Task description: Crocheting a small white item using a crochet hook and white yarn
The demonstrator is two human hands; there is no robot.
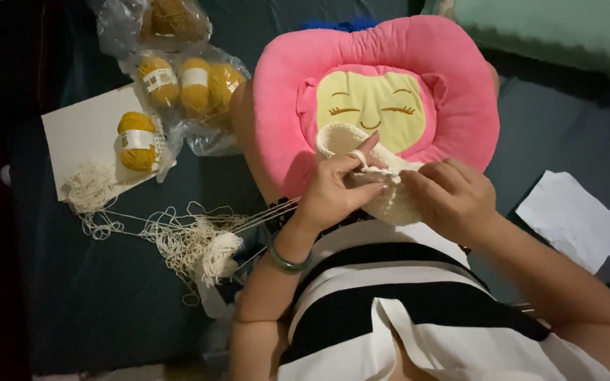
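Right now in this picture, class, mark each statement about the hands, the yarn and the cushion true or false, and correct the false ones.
1. Both hands, left hand and right hand, hold the cream crocheted piece. True.
2. The cushion under the work is blue. False: it is pink with a yellow face.
3. Mustard yarn balls lie in clear bags to the left. True.
4. The loose cream yarn is wound in a neat ball. False: it lies tangled.
5. A green bangle sits on the right wrist. False: the left wrist.

crochet hook hidden under hands (390, 190), top yarn bag (167, 21) cropped
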